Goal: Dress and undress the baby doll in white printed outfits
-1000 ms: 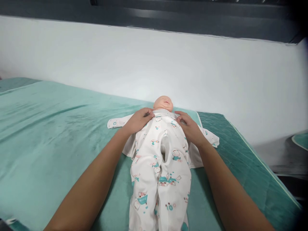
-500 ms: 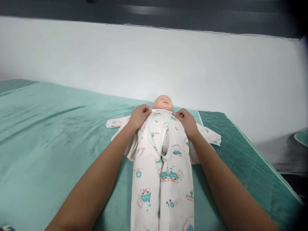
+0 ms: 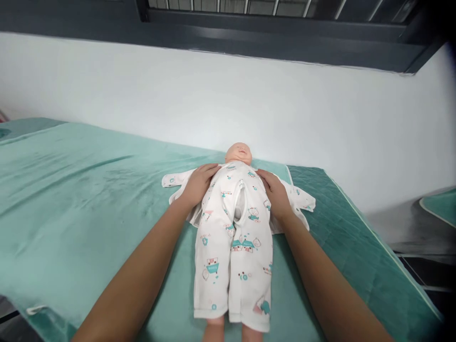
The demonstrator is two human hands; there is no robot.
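A baby doll point(image 3: 238, 152) lies on its back, its head toward the wall. White printed open-crotch baby trousers point(image 3: 245, 280) reach from its chest to its ankles, with the feet cut off by the lower edge. A white printed baby top point(image 3: 302, 198) is spread at both sides, its sleeves stretched outward. My left hand point(image 3: 201, 184) rests along the left edge of the trousers near the chest, fingers straight and together. On the opposite edge, my right hand point(image 3: 275, 190) lies likewise, fingers extended. Neither hand visibly grips the cloth, though the fingertips are partly hidden.
A light green sheet point(image 3: 89, 204) covers the bed, with a darker green quilted pad point(image 3: 342, 228) at the right. A white wall point(image 3: 221, 95) stands directly behind the doll's head. Above it runs a dark frame with metal bars point(image 3: 245, 28).
My fingers have loosened from the trousers' upper edge and now lie flat along its sides. The view has tilted and drawn back, bringing the trouser hems and lower legs into sight.
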